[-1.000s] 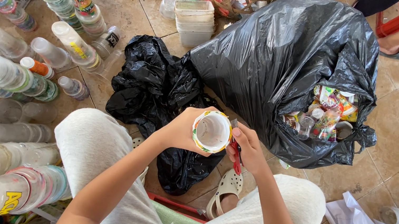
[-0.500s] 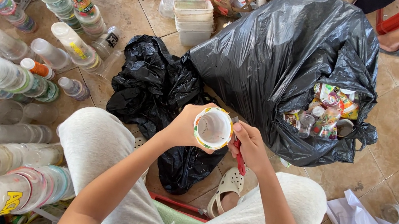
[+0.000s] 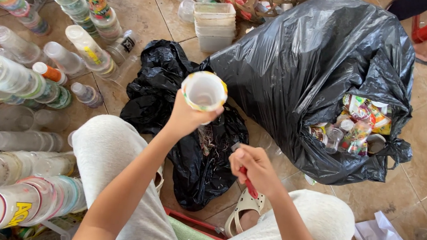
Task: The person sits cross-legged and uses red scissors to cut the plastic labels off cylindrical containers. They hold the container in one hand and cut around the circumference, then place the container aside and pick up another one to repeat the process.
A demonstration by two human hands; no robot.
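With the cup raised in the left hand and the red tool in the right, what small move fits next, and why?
Probably drop the cup onto a stack at the left: the left hand holds it away from the right hand and its red tool.

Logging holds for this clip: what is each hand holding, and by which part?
Left hand holds a plastic cup by its side wall, mouth toward the camera. Right hand is closed on a small red-handled tool; the exact grip is hidden.
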